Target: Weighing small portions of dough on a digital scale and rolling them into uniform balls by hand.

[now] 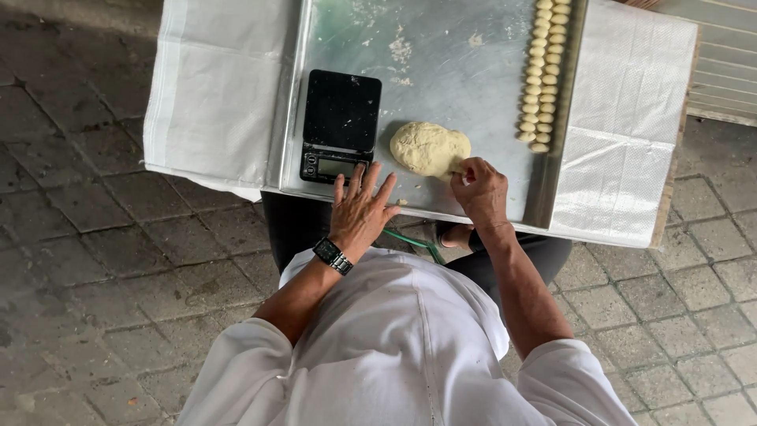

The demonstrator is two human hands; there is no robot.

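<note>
A pale lump of dough point(428, 147) lies on a metal tray point(465, 47) in front of me. My right hand point(479, 191) pinches the lump's near right edge with closed fingers. My left hand point(361, 211), with a black wristwatch on the wrist, rests flat and spread on the tray's near edge, just below a black digital kitchen scale point(341, 125). Two neat rows of several small dough pieces point(543, 71) run along the tray's right side.
The tray sits on a small table covered with white woven sacking point(217, 87). Flour smears point(400, 51) mark the tray's far part. Grey paving stones point(95, 260) surround the table. A pale slatted wall point(725, 63) stands at the far right.
</note>
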